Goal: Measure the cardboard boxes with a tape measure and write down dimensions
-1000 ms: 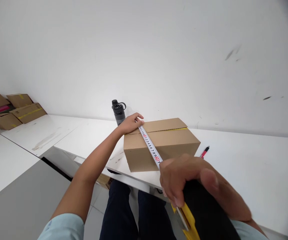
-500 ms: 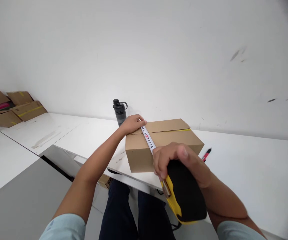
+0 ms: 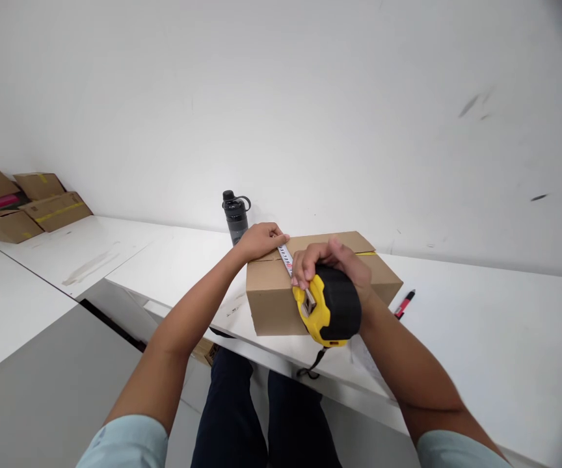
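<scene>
A closed cardboard box (image 3: pixel 274 309) lies on the white table before me. My right hand (image 3: pixel 337 260) grips a yellow and black tape measure (image 3: pixel 339 302) above the box's front edge, its wrist strap dangling below. From the case the white blade (image 3: pixel 285 255) runs back across the box top. At the far left corner of the lid, my left hand (image 3: pixel 261 240) pinches the blade's end against the cardboard; the fingers hide the tip. Some of the blade near the case is covered by my right fingers.
Behind my left hand stands a dark water bottle (image 3: pixel 235 216) near the wall. A red and black pen (image 3: pixel 404 304) lies right of the box. Several cardboard boxes (image 3: pixel 56 211) sit at the far left. The table (image 3: pixel 481 338) ends close to my legs.
My right hand has moved forward and left with the tape measure, toward the box, so less blade shows between my hands. The left hand stays at the lid's far corner.
</scene>
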`<state>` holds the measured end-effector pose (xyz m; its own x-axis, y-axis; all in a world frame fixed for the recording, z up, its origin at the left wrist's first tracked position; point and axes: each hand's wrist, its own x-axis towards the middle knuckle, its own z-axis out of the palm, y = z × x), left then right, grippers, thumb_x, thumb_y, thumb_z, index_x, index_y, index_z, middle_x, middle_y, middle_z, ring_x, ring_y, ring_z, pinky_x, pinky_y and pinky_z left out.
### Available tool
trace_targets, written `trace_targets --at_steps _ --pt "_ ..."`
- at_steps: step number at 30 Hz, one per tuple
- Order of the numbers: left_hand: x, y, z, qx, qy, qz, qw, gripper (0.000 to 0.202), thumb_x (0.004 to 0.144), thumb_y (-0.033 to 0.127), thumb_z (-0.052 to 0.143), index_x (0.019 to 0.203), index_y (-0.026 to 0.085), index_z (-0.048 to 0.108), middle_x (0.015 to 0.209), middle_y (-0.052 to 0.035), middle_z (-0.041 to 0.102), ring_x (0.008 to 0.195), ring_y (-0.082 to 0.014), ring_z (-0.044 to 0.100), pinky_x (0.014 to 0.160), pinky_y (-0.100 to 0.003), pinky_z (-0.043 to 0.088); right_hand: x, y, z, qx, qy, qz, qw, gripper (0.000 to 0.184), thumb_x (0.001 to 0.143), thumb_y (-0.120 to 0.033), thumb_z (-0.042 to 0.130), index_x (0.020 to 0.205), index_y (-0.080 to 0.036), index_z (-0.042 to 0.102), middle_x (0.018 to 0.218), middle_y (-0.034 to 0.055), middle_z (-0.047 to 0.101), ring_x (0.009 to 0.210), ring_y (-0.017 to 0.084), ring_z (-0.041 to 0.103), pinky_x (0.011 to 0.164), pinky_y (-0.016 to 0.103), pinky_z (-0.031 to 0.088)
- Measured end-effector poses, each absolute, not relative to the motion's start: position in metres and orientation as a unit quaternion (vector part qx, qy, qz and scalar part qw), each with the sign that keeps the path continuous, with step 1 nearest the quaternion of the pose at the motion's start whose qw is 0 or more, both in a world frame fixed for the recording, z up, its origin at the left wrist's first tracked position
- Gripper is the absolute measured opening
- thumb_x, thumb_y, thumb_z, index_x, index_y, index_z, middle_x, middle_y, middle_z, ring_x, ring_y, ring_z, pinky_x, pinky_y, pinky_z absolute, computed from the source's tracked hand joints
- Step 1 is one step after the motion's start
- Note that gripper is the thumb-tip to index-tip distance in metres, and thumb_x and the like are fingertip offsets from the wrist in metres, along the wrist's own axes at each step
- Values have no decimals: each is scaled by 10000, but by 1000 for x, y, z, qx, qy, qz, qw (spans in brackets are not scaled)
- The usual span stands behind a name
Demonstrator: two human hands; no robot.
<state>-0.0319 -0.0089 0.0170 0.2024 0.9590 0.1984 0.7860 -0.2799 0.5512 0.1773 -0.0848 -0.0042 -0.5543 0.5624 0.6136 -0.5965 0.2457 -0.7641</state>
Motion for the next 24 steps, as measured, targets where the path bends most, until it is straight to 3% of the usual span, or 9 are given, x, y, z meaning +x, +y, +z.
trace_targets --at_steps 10,18,24 --pt "-33 -6 15 760 574 250 173 351 905 559 658 916 216 734 991 -45 791 951 -239 705 830 -338 533 175 -87 -8 16 -637 618 459 684 1051 -721 392 778 -201 742 672 58 650 688 193 613 650 330 476" --pt "-28 -5 24 782 586 144 159 461 990 628 473 802 228 608 944 -47 738 908 -249 650 790 -353 461 174 -89 -9 11 -637 610 472 579 1067 -613 438 788 -216 755 697 62 674 697 200 626 687 349 485" --pt "-27 -3 25 781 587 130 168 474 989 649 471 821 228 608 977 -55 743 934 -258 650 817 -358 457 175 -88 -10 28 -641 599 479 566 1072 -590 438 805 -215 767 702 65 675 700 202 617 695 357 491"
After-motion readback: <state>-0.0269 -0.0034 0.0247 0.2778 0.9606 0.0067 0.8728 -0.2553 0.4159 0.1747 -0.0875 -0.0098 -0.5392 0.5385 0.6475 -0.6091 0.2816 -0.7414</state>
